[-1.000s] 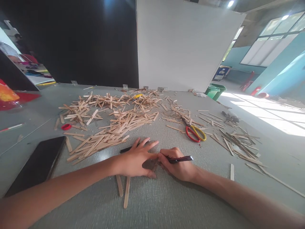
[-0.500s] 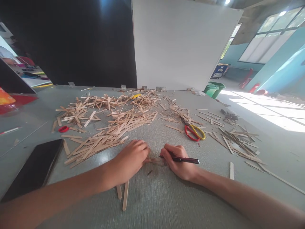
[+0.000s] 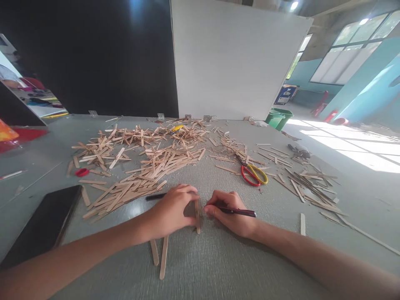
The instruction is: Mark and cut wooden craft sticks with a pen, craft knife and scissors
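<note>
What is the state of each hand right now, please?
Left hand: partly curled, holding a wooden stick.
Right hand: closed, holding a dark pen.

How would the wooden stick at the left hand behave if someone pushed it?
The wooden stick looks straight and thin, so it is probably light and fairly stiff. Its flat-looking shape should make it slide rather than roll.

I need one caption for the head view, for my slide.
Left hand holds a wooden stick; right hand holds a pen.
</note>
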Demonstrator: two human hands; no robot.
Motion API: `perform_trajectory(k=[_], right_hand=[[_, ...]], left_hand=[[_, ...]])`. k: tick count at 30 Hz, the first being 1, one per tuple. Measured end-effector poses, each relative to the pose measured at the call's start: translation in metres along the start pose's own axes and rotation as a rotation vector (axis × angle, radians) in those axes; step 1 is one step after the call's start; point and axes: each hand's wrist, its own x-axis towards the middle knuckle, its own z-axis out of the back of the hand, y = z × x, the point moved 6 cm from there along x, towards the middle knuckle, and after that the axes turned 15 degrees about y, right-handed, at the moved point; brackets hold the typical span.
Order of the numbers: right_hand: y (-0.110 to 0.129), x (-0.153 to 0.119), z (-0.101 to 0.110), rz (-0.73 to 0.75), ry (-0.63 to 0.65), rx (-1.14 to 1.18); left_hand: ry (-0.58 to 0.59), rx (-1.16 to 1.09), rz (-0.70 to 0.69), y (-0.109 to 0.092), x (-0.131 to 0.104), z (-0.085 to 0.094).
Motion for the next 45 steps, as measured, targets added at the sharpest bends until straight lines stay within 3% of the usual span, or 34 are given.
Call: perform_trajectory(k=[6,15,45], right_hand=[[0.006,0.002,0.0,0.016,0.008,-0.113],[0.006,0.004,-0.004,0.042,0.073,-0.14],[0.01,0.003,-0.01,0.052,0.154,-0.201]], left_hand=[[0.107,-0.046,-0.007,-0.009,-0.001,-0.014],[0.127,-0.08,-0.07,-0.005,0.003,-0.022],[0.193,-0.031,-0.083,-0.005,0.004,-0.023]])
